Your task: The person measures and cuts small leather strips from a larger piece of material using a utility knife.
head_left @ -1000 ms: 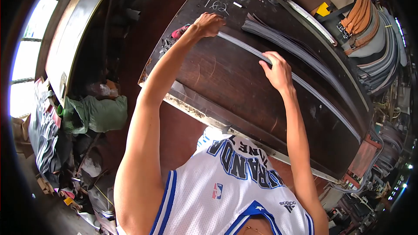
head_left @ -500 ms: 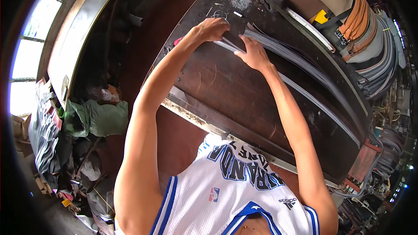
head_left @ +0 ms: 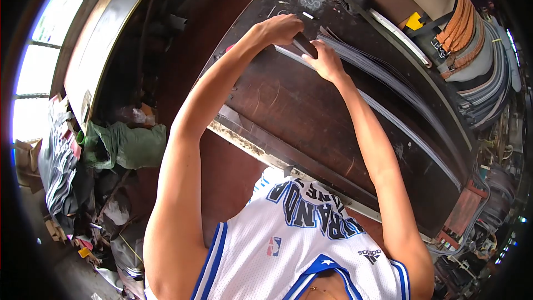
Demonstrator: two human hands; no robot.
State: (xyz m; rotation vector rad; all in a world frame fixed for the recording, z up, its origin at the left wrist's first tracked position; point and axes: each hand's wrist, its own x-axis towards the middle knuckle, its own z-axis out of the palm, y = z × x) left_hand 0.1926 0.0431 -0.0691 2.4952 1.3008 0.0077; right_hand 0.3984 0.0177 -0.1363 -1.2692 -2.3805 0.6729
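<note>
One dark strip (head_left: 305,45) ran between hands, toward left edge of worktop (head_left: 261,108); left hand (head_left: 283,29) curled round one end, right hand (head_left: 326,61) pinched other, fingers partly spread.

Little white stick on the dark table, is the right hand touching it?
Apart: the head view shows dark table between the white stick and the right hand.

A sleeveless white mesh jersey (head_left: 250,266) has blue-striped armholes (head_left: 212,261), a blue collar (head_left: 311,269) bearing a white star (head_left: 327,262), black blue-edged letters (head_left: 317,218) below the collar, and, flanking the collar, a red-and-blue badge (head_left: 273,246) and black adidas mark (head_left: 370,255).
</note>
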